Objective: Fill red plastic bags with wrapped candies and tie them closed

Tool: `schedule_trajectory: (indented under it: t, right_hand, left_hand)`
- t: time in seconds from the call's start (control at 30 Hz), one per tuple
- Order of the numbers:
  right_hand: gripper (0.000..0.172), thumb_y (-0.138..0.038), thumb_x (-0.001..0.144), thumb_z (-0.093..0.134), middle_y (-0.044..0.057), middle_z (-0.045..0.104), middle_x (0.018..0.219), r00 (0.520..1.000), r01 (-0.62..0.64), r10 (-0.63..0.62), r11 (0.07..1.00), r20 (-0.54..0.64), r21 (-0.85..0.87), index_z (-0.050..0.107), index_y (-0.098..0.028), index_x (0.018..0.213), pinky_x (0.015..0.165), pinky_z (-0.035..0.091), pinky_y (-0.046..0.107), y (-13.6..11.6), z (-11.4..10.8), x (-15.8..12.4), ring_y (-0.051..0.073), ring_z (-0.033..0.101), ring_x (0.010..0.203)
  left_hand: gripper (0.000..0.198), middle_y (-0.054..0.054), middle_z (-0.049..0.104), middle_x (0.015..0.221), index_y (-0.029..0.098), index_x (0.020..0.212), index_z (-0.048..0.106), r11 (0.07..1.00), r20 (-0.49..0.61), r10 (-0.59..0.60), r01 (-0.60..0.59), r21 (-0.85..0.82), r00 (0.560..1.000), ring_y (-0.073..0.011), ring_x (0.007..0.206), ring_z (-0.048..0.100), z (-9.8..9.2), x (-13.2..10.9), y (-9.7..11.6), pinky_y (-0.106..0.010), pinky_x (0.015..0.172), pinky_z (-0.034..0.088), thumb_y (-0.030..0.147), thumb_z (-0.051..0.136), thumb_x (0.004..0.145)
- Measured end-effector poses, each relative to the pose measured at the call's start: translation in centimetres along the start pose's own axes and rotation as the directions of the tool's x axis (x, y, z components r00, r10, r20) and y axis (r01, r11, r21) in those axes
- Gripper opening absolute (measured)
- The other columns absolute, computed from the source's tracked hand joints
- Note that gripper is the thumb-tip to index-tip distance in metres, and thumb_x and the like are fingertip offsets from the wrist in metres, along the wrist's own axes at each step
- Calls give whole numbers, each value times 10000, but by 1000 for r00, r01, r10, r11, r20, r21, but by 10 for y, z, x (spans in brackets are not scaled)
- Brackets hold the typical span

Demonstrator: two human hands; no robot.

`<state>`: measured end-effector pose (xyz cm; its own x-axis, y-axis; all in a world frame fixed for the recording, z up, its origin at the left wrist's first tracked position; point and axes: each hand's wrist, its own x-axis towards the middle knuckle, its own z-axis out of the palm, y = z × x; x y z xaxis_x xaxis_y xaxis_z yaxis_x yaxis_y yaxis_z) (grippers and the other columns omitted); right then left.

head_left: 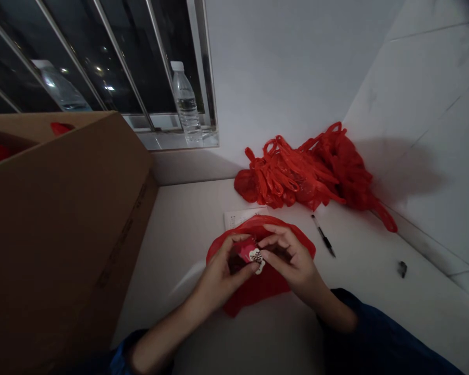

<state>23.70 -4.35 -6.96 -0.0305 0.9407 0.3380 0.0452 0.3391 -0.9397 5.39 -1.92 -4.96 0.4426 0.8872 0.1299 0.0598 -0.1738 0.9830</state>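
Note:
My left hand [222,265] is closed on a small pink-red item [245,249], thumb in front and fingers behind. A white, flower-shaped piece [257,258] with dark marks sits on its near side, beside my left thumb. From the right, the thumb and index finger of my right hand [291,258] pinch at the item's edge, the other fingers loosely bent. Beneath both hands a red plastic bag [266,286] lies spread on the white table. A white printed card or paper [238,217] sticks out behind the bag.
A tall cardboard box [62,224] with red things inside stands at the left. Against the wall lies a heap of red plastic bags [297,172]. A black pen [323,237] and a small dark object [402,269] lie to the right. A water bottle [186,104] stands on the windowsill.

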Motion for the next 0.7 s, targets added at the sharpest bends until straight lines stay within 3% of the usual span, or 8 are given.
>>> schedule_trajectory:
  t: [0.1,0.23,0.47,0.7]
  right_hand:
    - [415,-290,897,609,56,710,1002,999,-1,2,1000,34,-26,483,-242,1290,896,547,398,-3,0,-1,195,677,960]
    - [322,-313,942,546,68,704,1088,999,-33,32,999,11,19,526,-242,1255,902,550,375,-8,-2,0,201,666,1037]
    - [213,-330,963,531,49,692,1125,993,-113,111,992,38,51,638,-240,1124,886,543,308,-11,-3,1,190,653,1050]
    - [199,-319,950,551,39,702,1099,992,-107,105,994,73,29,611,-250,1127,857,538,310,-2,-2,0,186,661,1029]
  left_hand:
    - [260,-62,664,1047,190,1090,616,992,-30,11,-7,126,999,-179,957,611,-3,1,4,-313,848,500,334,632,874]
    - [200,-15,636,760,148,835,651,998,-64,-56,58,29,996,-126,707,570,-10,5,9,-244,686,471,347,654,844]
    - [231,3,621,674,131,801,644,987,-61,-132,126,-95,989,-102,622,545,-11,6,10,-216,636,446,356,690,819]
    - [239,-3,641,678,143,768,645,997,-55,-81,80,-19,995,-110,630,565,-12,7,6,-215,645,461,364,650,859]
